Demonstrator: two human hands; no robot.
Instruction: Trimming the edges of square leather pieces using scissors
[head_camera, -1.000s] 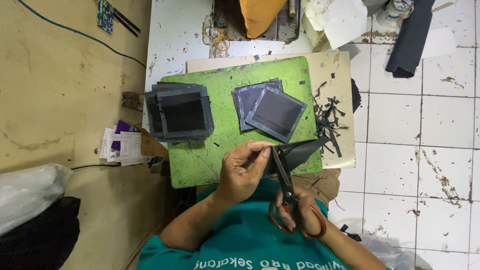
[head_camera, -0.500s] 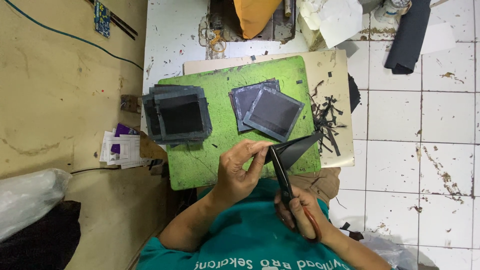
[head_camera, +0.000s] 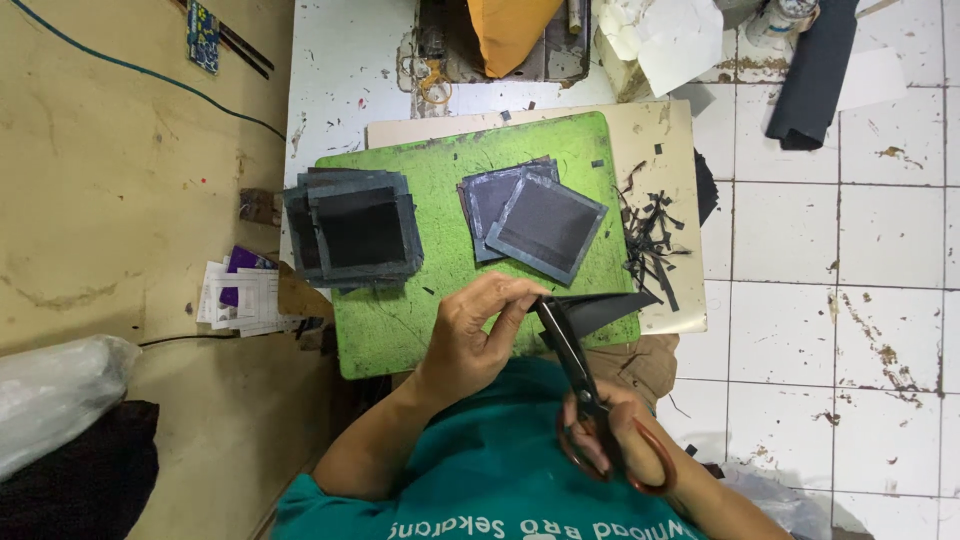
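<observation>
Left hand (head_camera: 475, 335) pinching the dark sheet (head_camera: 600, 308) taut — right hand (head_camera: 600, 430) clamped on scissors (head_camera: 585, 375) — best cutting slow along the edge

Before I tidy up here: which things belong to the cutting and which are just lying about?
In use: left hand, right hand, scissors, dark sheet, green mat, cut squares, stack.
Lying about: orange bag, papers, white paper.

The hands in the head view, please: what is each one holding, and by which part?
The left hand pinches the dark sheet at its near-left edge. The right hand grips the scissors by their red handle loops.
</observation>
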